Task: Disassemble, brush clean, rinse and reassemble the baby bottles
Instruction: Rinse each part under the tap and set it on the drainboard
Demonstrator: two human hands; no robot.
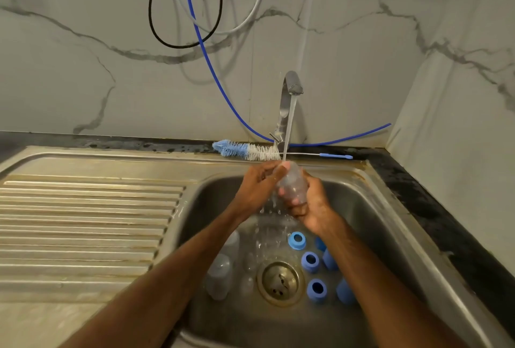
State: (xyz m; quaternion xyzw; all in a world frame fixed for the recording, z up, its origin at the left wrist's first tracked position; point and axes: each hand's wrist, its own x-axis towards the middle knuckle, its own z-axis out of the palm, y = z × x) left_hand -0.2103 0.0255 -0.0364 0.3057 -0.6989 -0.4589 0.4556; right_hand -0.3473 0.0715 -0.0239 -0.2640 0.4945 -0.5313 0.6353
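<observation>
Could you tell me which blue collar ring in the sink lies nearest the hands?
The lighter blue ring, just below the right hand; the darker rings lie nearer the drain.

The light was dim and even, greyish with a warm cast. The cables (152, 13) threw soft, doubled shadows below and to their right on the marble wall (83, 69), so the light came from up and to the left. A broad dark shadow sat on the wall above the desk's far right corner. The ridges of the drainboard (83, 208) carried a dull sheen, and the tap (284, 102) a faint highlight. The sink (390, 208) was darker in its basin than on its rim. The wide lens bowed the sink's edges and stretched my forearms. The bottle (292, 183), gripped by my left hand (256, 188) and right hand (315, 208), was smeared by running water. The clear bottles (220, 275) at the basin's left looked faint.
</observation>
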